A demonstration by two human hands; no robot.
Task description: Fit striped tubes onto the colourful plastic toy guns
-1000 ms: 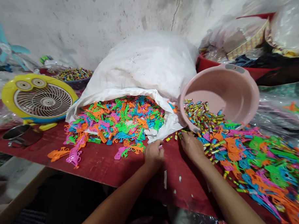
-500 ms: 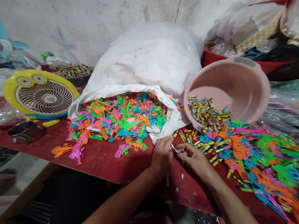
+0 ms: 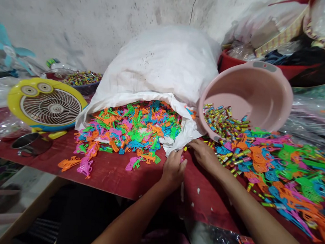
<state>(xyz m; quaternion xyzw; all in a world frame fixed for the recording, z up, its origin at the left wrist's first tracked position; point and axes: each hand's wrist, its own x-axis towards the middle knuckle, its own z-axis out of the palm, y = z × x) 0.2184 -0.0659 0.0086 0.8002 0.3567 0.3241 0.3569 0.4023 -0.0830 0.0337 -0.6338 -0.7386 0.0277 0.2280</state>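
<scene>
My left hand (image 3: pixel 174 168) is closed, thumb against the curled fingers, just in front of the white sack's lip. A speck of pink shows at its fingertips, too small to name. Close by on the right, my right hand (image 3: pixel 204 157) reaches with bent fingers pressed together over the red tabletop; what they pinch, if anything, is hidden. A small yellow tube end (image 3: pixel 185 148) peeks out between the two hands. Bright plastic toy pieces (image 3: pixel 135 130) spill from the sack (image 3: pixel 164 65). Small yellow-banded tubes (image 3: pixel 225 120) pour from a tipped pink basin (image 3: pixel 248 93).
More mixed toy pieces (image 3: pixel 286 169) and tubes cover the right side. On the left stand a yellow fan (image 3: pixel 52 105) and a metal cup (image 3: pixel 31 144). A bowl of tubes (image 3: pixel 84 80) sits behind. The table's front edge runs below my hands.
My right hand has moved up and left, away from the small tube both hands were at, towards the sack's lip. My left hand has barely shifted and its fingers are more curled.
</scene>
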